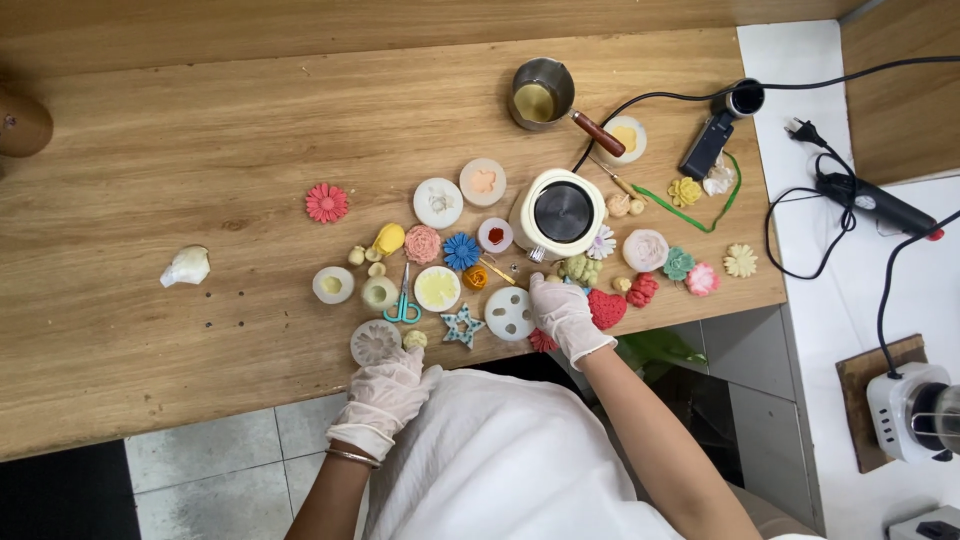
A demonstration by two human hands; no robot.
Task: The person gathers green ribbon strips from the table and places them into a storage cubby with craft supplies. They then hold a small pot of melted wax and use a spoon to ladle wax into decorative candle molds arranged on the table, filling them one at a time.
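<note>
Both gloved hands rest at the tabletop's (150,160) near edge — left hand (385,392) loosely closed beside a round mould (375,342), right hand (562,312) flat, holding nothing, by the red heart (606,309).

Left half of the tabletop (150,150) is open: only a white shell-like lump (186,266) and a red flower (327,202) there. Middle near edge is packed with molds and flowers around my hands. Small heater (560,213) and pot (541,95) block the far centre. Cables (800,230) clutter the right edge.
</note>
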